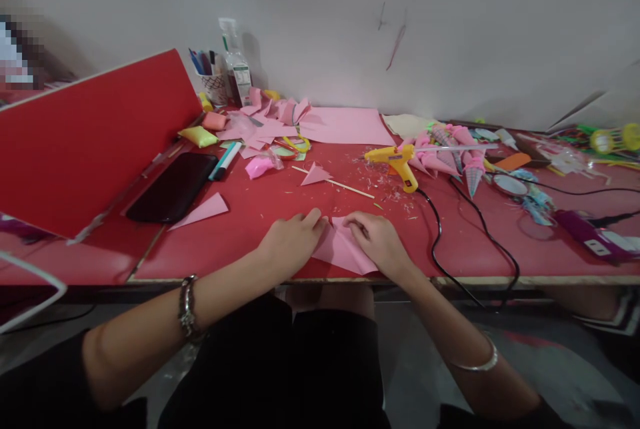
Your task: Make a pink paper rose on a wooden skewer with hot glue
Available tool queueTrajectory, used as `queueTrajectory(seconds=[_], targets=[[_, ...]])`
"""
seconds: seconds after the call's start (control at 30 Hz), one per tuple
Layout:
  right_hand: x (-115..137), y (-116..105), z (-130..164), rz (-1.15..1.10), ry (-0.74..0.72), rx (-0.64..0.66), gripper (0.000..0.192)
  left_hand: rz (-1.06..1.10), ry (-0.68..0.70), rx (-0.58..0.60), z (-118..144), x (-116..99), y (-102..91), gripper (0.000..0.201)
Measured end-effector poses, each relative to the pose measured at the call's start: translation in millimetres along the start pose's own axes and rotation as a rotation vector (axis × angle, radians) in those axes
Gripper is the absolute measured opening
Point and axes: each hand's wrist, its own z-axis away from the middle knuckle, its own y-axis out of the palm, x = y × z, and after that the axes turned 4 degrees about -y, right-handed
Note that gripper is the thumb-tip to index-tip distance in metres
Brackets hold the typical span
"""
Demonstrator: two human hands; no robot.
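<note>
1. Pink paper (345, 254), one folded piece: lower centre of the frame, on the red table (260, 262), between the two hands and touching both.
2. Left hand (293, 239), one: fingers bent together at the paper's upper left edge; cannot tell whether it pinches.
3. Right hand (383, 241), one: fingers curled, thumb and forefinger pinching the paper's upper edge.
4. Bottle (237, 72), one, upper left: white label, print too small to read.
5. Glue gun (395, 161), one, yellow, right of centre: side marking illegible.
6. Stick (353, 188), one, centre, with one small pink piece (314, 174) across it.
7. Markers (225, 161), two, left of centre, beside one black phone (173, 187).
8. Pink cones (473, 172), several, heaped right of centre; overlap prevents a count.
</note>
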Motion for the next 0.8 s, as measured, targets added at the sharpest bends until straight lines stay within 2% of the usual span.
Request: queueTrajectory(seconds=[0.17, 0.27, 0.33, 0.47, 0.6, 0.8], targets=[[1.7, -4.0, 4.9, -0.044, 0.081, -0.005, 0.016, 0.002, 0.002, 0.013, 1.0, -1.3, 1.5, 0.040], [3.6, -6.6, 4.3, -0.152, 0.154, -0.012, 0.023, -0.018, 0.003, 0.005, 2.0, -1.9, 3.5, 0.040], [3.7, -7.4, 3.2, -0.264, 0.143, 0.015, 0.026, -0.026, -0.009, -0.005, 2.9, -1.6, 5.0, 0.039], [2.5, -6.5, 2.5, -0.404, 0.127, 0.065, 0.020, 0.017, 0.001, -0.068, 5.5, 0.4, 7.6, 0.039], [2.4, -5.1, 4.8, -0.371, 0.164, 0.069, 0.021, 0.054, 0.124, -0.098, 7.8, 0.8, 9.2, 0.033], [4.1, -6.2, 10.8, -0.302, 0.135, 0.071, 0.021, 0.032, 0.154, -0.090, 7.9, -2.4, 9.6, 0.030]])
